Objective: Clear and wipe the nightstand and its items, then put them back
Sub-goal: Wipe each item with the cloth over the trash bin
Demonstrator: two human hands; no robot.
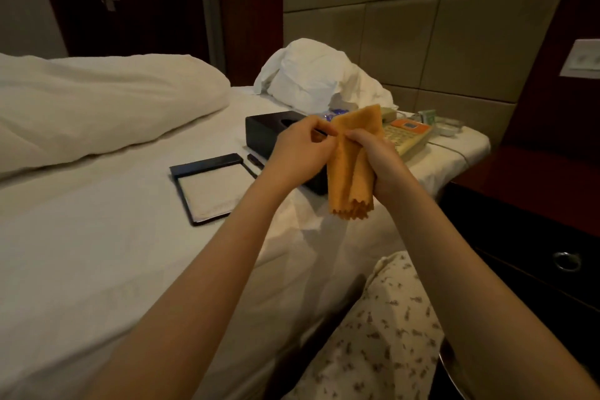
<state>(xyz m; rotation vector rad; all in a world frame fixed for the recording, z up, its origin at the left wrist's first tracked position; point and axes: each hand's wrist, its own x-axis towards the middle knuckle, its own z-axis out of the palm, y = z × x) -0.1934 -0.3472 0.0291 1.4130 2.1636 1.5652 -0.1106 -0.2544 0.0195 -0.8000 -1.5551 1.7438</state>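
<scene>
Both hands are busy with a soft orange folded cloth (352, 178), held up in the air over the edge of the white-sheeted bed (97, 253). The left hand (298, 153) pinches the cloth's upper edge between thumb and fingertips. The right hand (376, 162) has its fingers curled round the cloth's body, and the loose scalloped hem hangs below its wrist.

The nightstand's items lie on the bed. A black rectangular tissue box (269, 133) sits just beyond and under the left hand. A black leather notepad holder with white paper (211, 188) lies to the left of that hand, with a thin dark pen (250, 169) beside it. A beige desk telephone with an orange panel (409, 136) is just past the right hand, and a clear glass ashtray (449, 127) lies farther out on that side. The counter (526, 178), a dark red-brown wooden nightstand with a ring-pull drawer, stands well off to the right of the right hand, and the part of its top in view looks bare.

The clearing looks done, and the step in hand seems to be folding the cloth into a pad for wiping. The next move likely calls for settling the fold in one hand and freeing the other. The cloth would then go either rightward to the counter top or down onto the nearest item.
</scene>
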